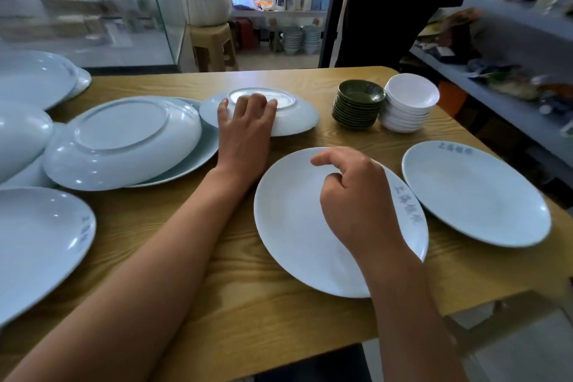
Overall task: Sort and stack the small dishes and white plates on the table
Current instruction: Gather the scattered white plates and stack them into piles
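My left hand [246, 124] rests with fingers spread on an upside-down white plate [297, 121] at the middle of the wooden table [235, 285]. My right hand [356, 195] hovers loosely curled over an upright white plate [294, 226] in front of me and holds nothing. Another upright white plate [474, 195] lies to its right. A stack of small dark green dishes [358, 104] and a stack of small white dishes [409, 102] stand side by side at the back right. An overturned plate [121, 139] leans on another plate at the left.
More white plates [37, 245] crowd the table's left side and far left corner [34, 77]. A glass case [93, 6] stands behind the table. A stool [214, 46] and two people are beyond the far edge. Grey shelves [511, 84] run along the right.
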`<state>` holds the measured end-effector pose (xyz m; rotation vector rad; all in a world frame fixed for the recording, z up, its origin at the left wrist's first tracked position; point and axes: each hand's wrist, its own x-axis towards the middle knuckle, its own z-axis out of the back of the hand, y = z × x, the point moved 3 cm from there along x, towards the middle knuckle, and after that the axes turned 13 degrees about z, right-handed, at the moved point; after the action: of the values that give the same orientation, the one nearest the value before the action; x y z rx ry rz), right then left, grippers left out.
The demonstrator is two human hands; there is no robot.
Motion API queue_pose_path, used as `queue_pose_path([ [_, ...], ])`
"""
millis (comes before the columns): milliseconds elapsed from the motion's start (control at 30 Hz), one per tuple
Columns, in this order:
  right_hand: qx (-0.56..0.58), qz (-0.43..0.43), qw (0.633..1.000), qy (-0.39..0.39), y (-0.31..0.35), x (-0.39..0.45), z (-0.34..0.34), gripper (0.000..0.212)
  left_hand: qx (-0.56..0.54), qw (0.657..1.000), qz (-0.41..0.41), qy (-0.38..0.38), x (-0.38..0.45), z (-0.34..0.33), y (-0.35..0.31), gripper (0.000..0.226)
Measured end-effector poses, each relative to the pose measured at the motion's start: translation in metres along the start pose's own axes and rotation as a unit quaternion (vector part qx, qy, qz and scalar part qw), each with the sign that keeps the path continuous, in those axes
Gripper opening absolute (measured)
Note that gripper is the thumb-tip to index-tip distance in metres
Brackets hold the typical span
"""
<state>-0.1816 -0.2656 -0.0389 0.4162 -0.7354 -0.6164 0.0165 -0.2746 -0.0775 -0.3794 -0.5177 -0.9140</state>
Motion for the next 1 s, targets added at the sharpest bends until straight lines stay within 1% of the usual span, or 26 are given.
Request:
queue_pose_path([
  [67, -0.001, 0.001, 1.0, -0.001, 0.002, -0.002, 0.002, 0.038, -0.022, 0.999, 0.002, -0.031, 0.004, 0.006, 0.002, 0.059],
  [133, -0.002, 0.002, 1.0, 0.001, 0.005, -0.004, 0.004, 0.038, -0.067, 0.996, 0.014, -0.057, 0.007, 0.017, 0.003, 0.06],
  [233, -0.002, 0.003, 1.0, 0.007, 0.009, -0.006, 0.006, 0.04, -0.153, 0.981, 0.06, -0.107, 0.008, 0.038, 0.006, 0.052],
  [300, -0.002, -0.001, 1.0, 0.001, 0.011, -0.008, 0.007, 0.038, -0.209, 0.966, 0.098, -0.119, 0.005, 0.045, 0.008, 0.053],
  [367, -0.002, -0.001, 1.0, -0.009, 0.013, -0.008, 0.007, 0.034, -0.265, 0.947, 0.133, -0.121, 0.001, 0.055, 0.011, 0.051],
  [467, 0.003, 0.002, 1.0, -0.008, 0.019, -0.011, 0.005, 0.035, -0.366, 0.908, 0.166, -0.119, -0.009, 0.075, 0.014, 0.047],
  [567, 0.016, 0.022, 1.0, -0.003, 0.028, -0.014, 0.002, 0.044, -0.428, 0.874, 0.194, -0.128, -0.024, 0.106, 0.009, 0.042],
  [633, 0.035, 0.027, 0.999, 0.014, 0.033, -0.017, 0.0, 0.055, -0.462, 0.849, 0.228, -0.119, -0.03, 0.123, 0.004, 0.04],
  [667, 0.044, 0.031, 0.998, 0.021, 0.036, -0.017, -0.001, 0.062, -0.493, 0.827, 0.249, -0.108, -0.033, 0.131, 0.002, 0.039],
  [700, 0.051, 0.039, 0.998, 0.028, 0.038, -0.018, -0.002, 0.069, -0.543, 0.789, 0.273, -0.094, -0.035, 0.137, 0.0, 0.038],
  [733, 0.053, 0.052, 0.997, 0.033, 0.04, -0.019, -0.004, 0.075, -0.608, 0.731, 0.303, -0.069, -0.038, 0.143, -0.003, 0.036],
  [800, 0.038, 0.088, 0.995, 0.031, 0.042, -0.021, -0.005, 0.083, -0.726, 0.589, 0.355, 0.012, -0.046, 0.148, -0.007, 0.032],
  [867, -0.002, 0.145, 0.989, 0.006, 0.041, -0.024, -0.005, 0.078, -0.808, 0.452, 0.363, 0.103, -0.052, 0.145, -0.013, 0.035],
  [900, -0.028, 0.178, 0.984, -0.013, 0.039, -0.026, -0.003, 0.071, -0.831, 0.398, 0.36, 0.147, -0.055, 0.141, -0.016, 0.038],
  [933, -0.054, 0.205, 0.977, -0.03, 0.037, -0.027, -0.001, 0.064, -0.838, 0.365, 0.362, 0.184, -0.057, 0.135, -0.018, 0.041],
  [967, -0.079, 0.225, 0.97, -0.042, 0.035, -0.03, 0.001, 0.058, -0.836, 0.349, 0.369, 0.209, -0.06, 0.13, -0.02, 0.042],
  [1000, -0.104, 0.24, 0.964, -0.048, 0.033, -0.033, 0.003, 0.054, -0.829, 0.343, 0.381, 0.225, -0.063, 0.127, -0.022, 0.042],
])
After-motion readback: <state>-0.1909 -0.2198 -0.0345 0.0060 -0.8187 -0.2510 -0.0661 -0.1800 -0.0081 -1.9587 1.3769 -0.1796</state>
